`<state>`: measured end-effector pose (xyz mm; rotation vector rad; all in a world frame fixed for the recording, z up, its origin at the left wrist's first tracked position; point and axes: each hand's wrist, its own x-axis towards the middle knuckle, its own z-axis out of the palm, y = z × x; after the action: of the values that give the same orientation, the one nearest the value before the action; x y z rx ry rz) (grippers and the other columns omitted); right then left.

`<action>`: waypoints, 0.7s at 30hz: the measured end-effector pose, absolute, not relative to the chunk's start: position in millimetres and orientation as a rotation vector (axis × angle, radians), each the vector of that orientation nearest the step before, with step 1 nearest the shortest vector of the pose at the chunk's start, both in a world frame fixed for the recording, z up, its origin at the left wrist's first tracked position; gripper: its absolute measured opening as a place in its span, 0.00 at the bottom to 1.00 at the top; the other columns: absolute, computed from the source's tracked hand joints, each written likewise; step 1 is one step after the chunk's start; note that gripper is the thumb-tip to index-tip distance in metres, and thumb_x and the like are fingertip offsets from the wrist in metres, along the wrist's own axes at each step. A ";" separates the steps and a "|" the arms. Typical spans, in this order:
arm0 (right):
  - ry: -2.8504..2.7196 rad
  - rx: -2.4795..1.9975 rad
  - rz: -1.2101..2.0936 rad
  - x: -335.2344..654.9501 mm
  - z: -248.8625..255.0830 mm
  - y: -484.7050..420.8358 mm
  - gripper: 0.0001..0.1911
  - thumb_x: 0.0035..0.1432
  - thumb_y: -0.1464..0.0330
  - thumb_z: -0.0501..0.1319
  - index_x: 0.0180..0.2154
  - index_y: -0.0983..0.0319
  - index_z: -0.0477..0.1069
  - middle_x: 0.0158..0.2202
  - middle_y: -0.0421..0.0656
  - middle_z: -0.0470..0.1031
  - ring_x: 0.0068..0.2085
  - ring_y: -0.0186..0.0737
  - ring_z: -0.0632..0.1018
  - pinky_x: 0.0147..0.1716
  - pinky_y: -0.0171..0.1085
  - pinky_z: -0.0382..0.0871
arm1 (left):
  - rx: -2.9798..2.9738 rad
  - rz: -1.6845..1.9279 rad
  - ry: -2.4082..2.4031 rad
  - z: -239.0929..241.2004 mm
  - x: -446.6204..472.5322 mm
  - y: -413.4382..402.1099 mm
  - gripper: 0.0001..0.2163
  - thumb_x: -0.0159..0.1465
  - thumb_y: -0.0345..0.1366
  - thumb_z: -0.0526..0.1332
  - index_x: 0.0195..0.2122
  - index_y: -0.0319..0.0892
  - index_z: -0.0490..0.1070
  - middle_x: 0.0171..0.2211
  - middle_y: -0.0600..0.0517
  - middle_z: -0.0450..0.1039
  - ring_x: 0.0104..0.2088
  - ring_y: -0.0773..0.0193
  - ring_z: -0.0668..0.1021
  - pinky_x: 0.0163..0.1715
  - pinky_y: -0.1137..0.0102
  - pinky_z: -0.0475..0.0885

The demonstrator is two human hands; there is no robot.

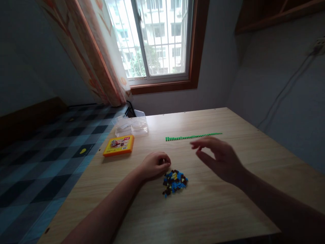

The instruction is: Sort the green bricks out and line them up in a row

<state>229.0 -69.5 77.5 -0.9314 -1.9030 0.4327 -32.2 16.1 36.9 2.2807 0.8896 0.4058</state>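
A small heap of tiny building bricks [175, 183] in blue, dark brown and yellow lies on the wooden table. My left hand [156, 165] rests at the heap's upper left edge with curled fingers, the thumb close to the forefinger. Whether a brick is between them cannot be seen. Over the table to the right of the heap, my right hand [219, 157] is raised, its thumb and fingers apart and no brick visible in it. Just beyond it runs a long row of small green bricks [193, 136], laid out side by side.
At the left of the table [142, 217] lies a yellow and orange box [118, 145] with a printed picture. Behind it stands a clear plastic container [131, 126]. A bed with a checked cover [50, 152] adjoins the left edge. A window and curtain are beyond.
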 end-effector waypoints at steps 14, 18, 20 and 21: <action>-2.096 -1.006 0.888 203.2 11.4 -15.1 0.09 0.61 0.68 0.62 0.36 0.64 0.81 0.32 0.45 0.78 0.31 0.34 0.75 0.29 0.32 0.65 | 2.353 0.444 0.872 30.2 -34.6 16.4 0.05 0.60 0.31 0.61 0.32 0.40 0.78 0.28 0.53 0.73 0.28 0.68 0.72 0.29 0.75 0.65; -2.105 -0.961 0.845 204.3 10.0 -17.5 0.09 0.61 0.68 0.62 0.38 0.63 0.81 0.34 0.45 0.78 0.29 0.32 0.74 0.28 0.31 0.65 | 2.331 0.456 0.854 30.9 -35.7 14.5 0.05 0.60 0.32 0.61 0.32 0.39 0.78 0.27 0.53 0.73 0.28 0.68 0.72 0.29 0.75 0.65; -2.128 -0.943 0.792 204.9 7.9 -22.1 0.09 0.61 0.68 0.62 0.39 0.63 0.81 0.34 0.45 0.78 0.29 0.31 0.73 0.29 0.31 0.65 | 2.327 0.458 0.855 30.5 -36.0 13.7 0.05 0.60 0.32 0.62 0.31 0.39 0.77 0.27 0.53 0.72 0.28 0.68 0.72 0.29 0.75 0.65; -2.146 -0.931 0.763 205.0 6.9 -24.2 0.09 0.61 0.68 0.62 0.39 0.62 0.81 0.35 0.45 0.78 0.29 0.32 0.73 0.29 0.31 0.66 | 2.325 0.453 0.855 30.2 -36.1 13.4 0.05 0.60 0.32 0.62 0.31 0.39 0.77 0.27 0.53 0.72 0.28 0.69 0.71 0.29 0.75 0.65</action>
<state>205.0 -24.2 6.9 -0.9307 -2.1456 0.7634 -36.1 13.4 30.2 2.3245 0.8547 0.4533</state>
